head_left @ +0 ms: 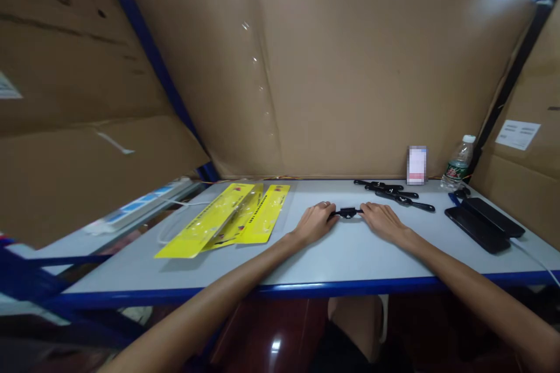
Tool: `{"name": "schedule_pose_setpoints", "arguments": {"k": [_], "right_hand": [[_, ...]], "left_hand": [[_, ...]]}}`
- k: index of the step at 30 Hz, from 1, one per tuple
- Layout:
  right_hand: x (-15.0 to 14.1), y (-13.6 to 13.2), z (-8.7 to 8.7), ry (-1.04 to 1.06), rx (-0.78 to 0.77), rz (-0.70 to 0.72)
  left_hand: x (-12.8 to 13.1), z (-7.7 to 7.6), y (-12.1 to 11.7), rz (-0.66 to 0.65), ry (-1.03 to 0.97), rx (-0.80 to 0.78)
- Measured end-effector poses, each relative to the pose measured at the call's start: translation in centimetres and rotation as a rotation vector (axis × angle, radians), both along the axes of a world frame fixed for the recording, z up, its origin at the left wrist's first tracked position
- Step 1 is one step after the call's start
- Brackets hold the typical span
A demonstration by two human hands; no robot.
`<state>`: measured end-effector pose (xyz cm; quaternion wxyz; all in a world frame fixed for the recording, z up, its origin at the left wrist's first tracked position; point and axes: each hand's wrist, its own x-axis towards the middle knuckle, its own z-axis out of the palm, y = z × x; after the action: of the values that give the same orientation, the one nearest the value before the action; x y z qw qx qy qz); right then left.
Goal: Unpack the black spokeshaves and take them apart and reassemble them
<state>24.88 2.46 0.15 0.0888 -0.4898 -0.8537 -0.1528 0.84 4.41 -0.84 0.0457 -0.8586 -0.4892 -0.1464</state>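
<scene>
A black spokeshave [349, 213] with a handle at each end is held level just above the grey tabletop, near its middle. My left hand [315, 222] is closed around the left handle, and my right hand [381, 220] grips the right one. The fingers hide most of both handles. Behind my right hand, several more black spokeshaves [405, 200] lie in an overlapping row. To the left of my left hand are yellow packaging cards [265, 215] with clear plastic over them, partly stacked on each other.
An open black case [476, 226] lies at the right, with a white cable beside it. A plastic bottle [456, 168] and an upright phone [416, 165] stand at the back. Cardboard walls [376, 81] enclose the table. A white power strip [144, 206] runs along the left.
</scene>
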Motion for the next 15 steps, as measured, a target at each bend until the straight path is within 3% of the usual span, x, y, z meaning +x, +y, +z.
{"name": "schedule_pose_setpoints", "arguments": {"k": [10, 15], "right_hand": [[1.0, -0.4, 0.1, 0.084, 0.068, -0.182], [1.4, -0.5, -0.2, 0.147, 0.007, -0.294]], "left_hand": [[0.5, 0.3, -0.3, 0.218, -0.05, -0.035], [0.4, 0.2, 0.0, 0.226, -0.05, -0.076]]}}
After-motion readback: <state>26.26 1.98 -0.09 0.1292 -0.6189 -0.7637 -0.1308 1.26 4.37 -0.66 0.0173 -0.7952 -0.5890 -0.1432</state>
